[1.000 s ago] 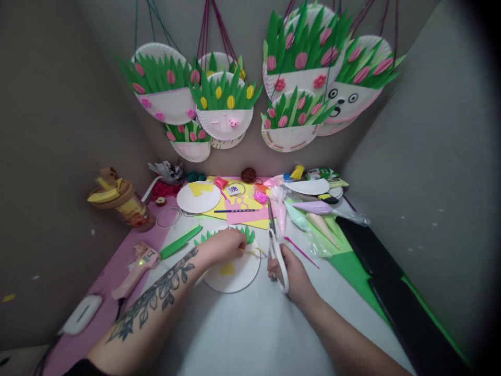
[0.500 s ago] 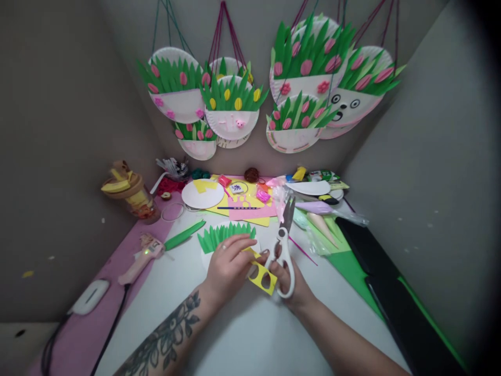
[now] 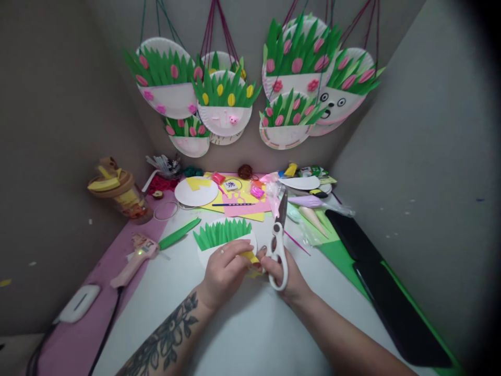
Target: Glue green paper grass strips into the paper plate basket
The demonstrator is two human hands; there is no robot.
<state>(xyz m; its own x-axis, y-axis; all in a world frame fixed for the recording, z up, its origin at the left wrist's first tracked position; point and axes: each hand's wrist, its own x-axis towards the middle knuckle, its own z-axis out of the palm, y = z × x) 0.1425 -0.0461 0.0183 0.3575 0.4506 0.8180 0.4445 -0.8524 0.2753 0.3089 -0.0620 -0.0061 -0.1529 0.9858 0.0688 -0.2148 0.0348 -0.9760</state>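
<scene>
In the head view my left hand (image 3: 227, 269) is closed on a piece of yellow paper (image 3: 251, 256), partly hidden by the fingers. My right hand (image 3: 285, 271) holds white-handled scissors (image 3: 278, 250), their blades pointing up and away, nearly closed. The right fingertips are close to the yellow paper; whether they touch it is unclear. Just beyond my left hand lies a white paper plate (image 3: 203, 256) with a fringe of green paper grass (image 3: 223, 233) on it.
A pink glue gun (image 3: 135, 260) lies at left beside a green paper strip (image 3: 180, 233). Behind are a white oval (image 3: 195, 192), pink paper (image 3: 245, 208) and piping bags (image 3: 305, 201). Black devices (image 3: 399, 308) lie at right. Decorated plates (image 3: 166, 99) hang on the wall.
The yellow paper with round holes has turned and now shows much less between my hands. The scissors stand more upright. The whole view has shifted slightly.
</scene>
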